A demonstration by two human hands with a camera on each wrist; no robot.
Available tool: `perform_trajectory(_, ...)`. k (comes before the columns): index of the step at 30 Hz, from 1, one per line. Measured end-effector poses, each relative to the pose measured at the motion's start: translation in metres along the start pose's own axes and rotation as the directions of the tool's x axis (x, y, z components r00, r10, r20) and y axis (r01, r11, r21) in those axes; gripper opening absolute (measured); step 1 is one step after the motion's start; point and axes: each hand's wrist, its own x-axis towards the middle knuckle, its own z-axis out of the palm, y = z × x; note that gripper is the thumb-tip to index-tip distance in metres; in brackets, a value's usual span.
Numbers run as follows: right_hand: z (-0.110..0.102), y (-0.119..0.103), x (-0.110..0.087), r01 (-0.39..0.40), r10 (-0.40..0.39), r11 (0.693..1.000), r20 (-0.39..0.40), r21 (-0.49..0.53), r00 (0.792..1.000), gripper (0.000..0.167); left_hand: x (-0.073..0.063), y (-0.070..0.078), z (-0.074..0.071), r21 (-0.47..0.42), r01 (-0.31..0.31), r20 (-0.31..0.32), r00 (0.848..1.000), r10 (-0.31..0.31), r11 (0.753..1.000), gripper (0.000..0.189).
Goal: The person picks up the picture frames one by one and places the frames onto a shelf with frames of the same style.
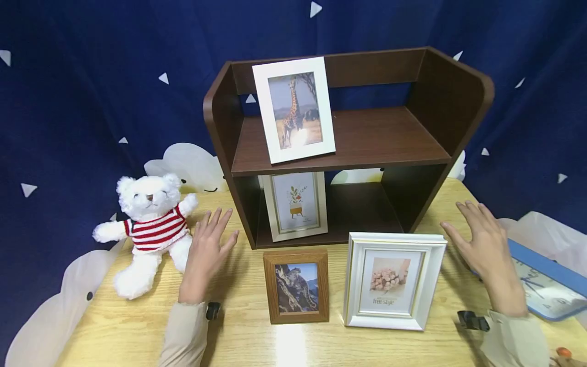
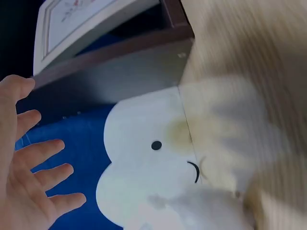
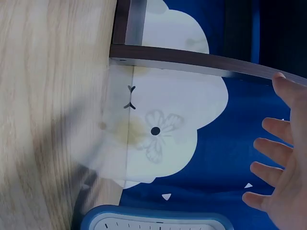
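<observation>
My left hand [image 1: 208, 255] hovers with spread fingers between the white teddy bear [image 1: 158, 229] in a striped top and the dark brown shelf [image 1: 367, 140]. Nothing is in it; the left wrist view shows the fingers apart beside the shelf's side. On the other side, my right hand [image 1: 486, 250] is held out with fingers spread, near a blue-rimmed clock [image 1: 545, 285]. It too holds nothing. Between the hands stand a brown wooden picture frame [image 1: 270, 290] with a leopard-like animal and a white picture frame [image 1: 433, 285] with pink flowers.
A white giraffe picture frame [image 1: 327, 112] leans on the upper shelf, and a cream plant picture frame [image 1: 323, 209] stands on the lower one. Behind hangs a dark blue curtain [image 1: 114, 66] with white triangles. The pale wooden table [image 1: 243, 341] lies beneath.
</observation>
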Motion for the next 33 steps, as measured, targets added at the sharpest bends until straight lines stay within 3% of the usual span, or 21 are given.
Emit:
perform_trajectory(4,-0.001,0.0,0.0,0.008,-0.007,0.999,-0.02,0.032,1.0,0.057,0.006,0.004,0.006,-0.081,-0.049,-0.071,0.997,0.043,0.996,0.048)
perform_trajectory(10,-0.001,0.002,0.0,0.041,-0.036,0.994,-0.049,0.102,0.998,0.051,0.011,0.006,0.016,-0.236,-0.06,-0.168,0.986,0.02,0.97,0.046)
perform_trajectory(17,-0.007,-0.003,-0.007,-0.029,0.022,0.986,0.049,0.165,0.999,0.049,0.019,0.011,0.024,-0.304,-0.113,-0.301,0.953,0.017,0.946,0.039)
perform_trajectory(26,-0.01,-0.01,-0.016,-0.07,0.05,0.98,0.11,0.189,0.993,0.04,0.025,0.015,0.032,-0.349,-0.091,-0.319,0.948,-0.026,0.933,0.039)
perform_trajectory(33,-0.013,-0.015,-0.026,-0.039,0.029,0.964,0.041,0.265,0.999,0.028,0.026,0.015,0.035,-0.371,-0.111,-0.378,0.925,-0.041,0.922,0.036)
